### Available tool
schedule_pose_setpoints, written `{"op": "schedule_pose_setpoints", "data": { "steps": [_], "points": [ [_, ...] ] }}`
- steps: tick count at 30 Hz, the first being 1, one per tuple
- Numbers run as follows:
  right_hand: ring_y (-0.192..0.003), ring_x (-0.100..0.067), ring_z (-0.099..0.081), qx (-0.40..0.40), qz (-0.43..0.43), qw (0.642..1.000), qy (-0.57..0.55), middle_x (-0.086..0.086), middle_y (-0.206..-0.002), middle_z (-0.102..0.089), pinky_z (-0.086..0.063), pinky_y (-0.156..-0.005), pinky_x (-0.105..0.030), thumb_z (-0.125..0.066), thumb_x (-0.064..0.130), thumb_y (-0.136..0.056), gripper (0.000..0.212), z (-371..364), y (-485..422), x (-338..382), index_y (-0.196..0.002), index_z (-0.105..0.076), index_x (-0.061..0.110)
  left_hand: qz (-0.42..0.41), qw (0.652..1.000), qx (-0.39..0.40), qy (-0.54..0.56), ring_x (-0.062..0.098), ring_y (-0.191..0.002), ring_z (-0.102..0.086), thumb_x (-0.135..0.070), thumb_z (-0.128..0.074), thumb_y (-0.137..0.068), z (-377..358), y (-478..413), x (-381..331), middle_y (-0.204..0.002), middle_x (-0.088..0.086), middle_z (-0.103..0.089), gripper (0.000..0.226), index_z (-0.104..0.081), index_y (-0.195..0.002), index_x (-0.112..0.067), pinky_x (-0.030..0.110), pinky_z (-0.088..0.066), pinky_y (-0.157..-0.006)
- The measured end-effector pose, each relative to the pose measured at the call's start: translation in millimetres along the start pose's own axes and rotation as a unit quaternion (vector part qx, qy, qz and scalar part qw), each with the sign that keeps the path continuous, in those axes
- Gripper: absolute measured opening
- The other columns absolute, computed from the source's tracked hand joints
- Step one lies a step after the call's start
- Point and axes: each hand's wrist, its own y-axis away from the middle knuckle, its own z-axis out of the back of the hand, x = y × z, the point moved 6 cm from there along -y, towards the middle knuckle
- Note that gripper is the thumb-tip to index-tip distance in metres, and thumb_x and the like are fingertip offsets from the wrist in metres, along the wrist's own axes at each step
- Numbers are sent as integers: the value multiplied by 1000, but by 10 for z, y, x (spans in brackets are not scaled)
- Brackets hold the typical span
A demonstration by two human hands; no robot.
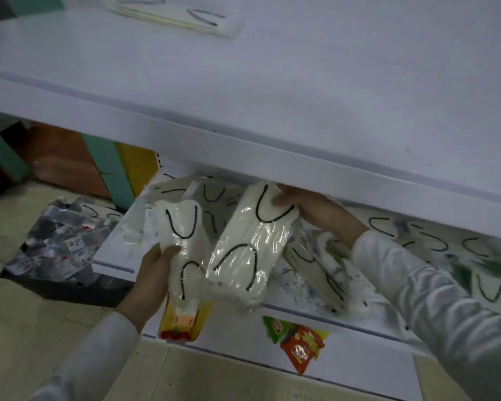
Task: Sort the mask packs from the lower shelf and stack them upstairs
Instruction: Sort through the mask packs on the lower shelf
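Head view: left hand point(152, 274) fingers curled round white mask pack point(182, 235); right hand point(315, 212) fingers pinching top of second mask pack point(248, 244). Both held over lower shelf point(113, 257), strewn with loose packs point(388, 235). Stacked packs point(171, 13) on upper shelf point(272, 82).

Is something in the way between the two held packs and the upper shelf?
Only the upper shelf's front lip: the right hand and right pack sit just under it. The left hand and left pack look clear of it.

White shelving unit point(301, 91), pale beige floor point(26, 328), teal panel point(104, 166), yellow panel point(138, 166), brown box point(61, 157) behind, dim cool light
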Motion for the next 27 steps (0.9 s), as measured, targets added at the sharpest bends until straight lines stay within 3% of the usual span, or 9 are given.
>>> {"op": "schedule_pose_setpoints", "data": {
  "steps": [2, 4, 10, 12, 15, 18, 21, 24, 27],
  "points": [
    [-99, -17, -64, 17, -15, 1000, 2, -4, -109, -68, -49, -91, -29, -82, 21, -64, 44, -13, 82, -52, -106, -70, 13, 22, 999, 43, -10, 29, -90, -62, -12, -53, -93, -223, 184, 87, -98, 15, -68, 15, -66, -88, -15, 41, -49, -86],
    [-115, -6, -48, 41, -33, 988, 142, 10, -125, -50, -37, -98, -18, -77, 23, -77, 56, -63, 276, -41, -129, -56, 18, 61, 995, 72, 10, 25, -101, -59, -24, -58, -91, -456, 403, 222, -116, 14, -64, 16, -65, -103, -16, 39, -45, -94],
    [-96, 2, -48, 27, 75, 953, 293, 22, -103, -50, -33, -70, 4, -73, 14, -82, 45, -273, 833, 181, -124, -57, 11, 94, 980, 158, 74, 30, -105, -62, -35, -74, -74, -876, 1118, 355, -104, 9, -72, 40, -66, -109, -16, 46, -45, -98],
    [-99, -5, -55, -19, 126, 947, 295, 10, -106, -59, -40, -78, -2, -76, 11, -79, 43, -320, 1029, 273, -120, -62, 5, 56, 979, 196, 28, 28, -108, -63, -34, -81, -60, -935, 1279, 328, -111, 7, -70, 60, -65, -116, -17, 47, -46, -98],
    [-107, -18, -61, -101, 185, 931, 297, -5, -119, -65, -46, -89, -21, -76, 16, -79, 41, -339, 1305, 349, -117, -64, 7, 20, 983, 185, -3, 28, -100, -67, -11, -76, -75, -1046, 1539, 221, -106, 10, -71, 37, -67, -111, -12, 45, -52, -89],
    [-113, -12, -56, -191, 233, 918, 257, 0, -125, -60, -41, -94, -17, -73, 24, -83, 49, -308, 1670, 476, -128, -55, 13, -9, 988, 154, 33, 28, -94, -68, -3, -69, -80, -1135, 1769, 30, -103, 13, -72, 29, -67, -108, -8, 46, -53, -86],
    [-107, -5, -57, -238, 250, 934, 95, 6, -119, -59, -41, -87, -10, -69, 30, -85, 44, -142, 2121, 489, -124, -51, 22, -44, 982, 149, 111, 28, -89, -69, 1, -65, -81, -1143, 2073, -270, -98, 11, -73, 25, -68, -104, -10, 42, -57, -73],
    [-111, -17, -60, -129, 228, 958, -118, -2, -119, -64, -48, -90, -27, -69, 54, -75, 60, -78, 2507, 295, -122, -58, 19, -94, 966, 167, 174, 23, -84, -70, 2, -61, -81, -1147, 2452, -585, -95, 8, -74, 26, -67, -103, -11, 34, -58, -61],
    [-102, -14, -65, -67, 233, 958, -156, 2, -109, -71, -51, -85, -27, -74, 50, -70, 46, -209, 2837, 289, -110, -71, 28, -142, 944, 188, 230, 23, -90, -69, -8, -64, -74, -1302, 2734, -959, -102, 7, -73, 36, -64, -110, -10, 34, -58, -65]
  ]
}}
